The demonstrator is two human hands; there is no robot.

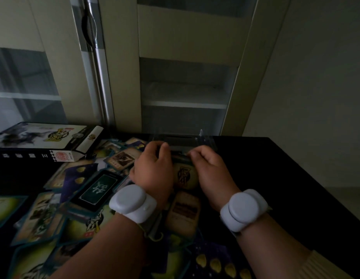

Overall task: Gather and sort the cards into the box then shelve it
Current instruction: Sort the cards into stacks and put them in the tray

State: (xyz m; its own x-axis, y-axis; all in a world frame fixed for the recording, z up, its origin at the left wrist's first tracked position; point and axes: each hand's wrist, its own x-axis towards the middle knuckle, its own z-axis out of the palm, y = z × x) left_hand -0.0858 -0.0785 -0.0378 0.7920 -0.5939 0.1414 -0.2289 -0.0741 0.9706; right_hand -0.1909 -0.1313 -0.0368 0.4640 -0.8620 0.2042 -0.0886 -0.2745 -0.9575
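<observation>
Lying between both hands: cards

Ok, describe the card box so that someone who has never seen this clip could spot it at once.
Start at the black table and go to its far left corner, below the cabinet doors. The card box lies flat there, beyond the scattered cards. It is the only boxy thing: white top with dark artwork, an open flap at its right end.

The fingertips of both hands are hidden behind the knuckles, so the grip on the stack of cards cannot be judged. The clear tray beyond is barely made out in the dim light. The printed box is cut off by the left edge.
</observation>
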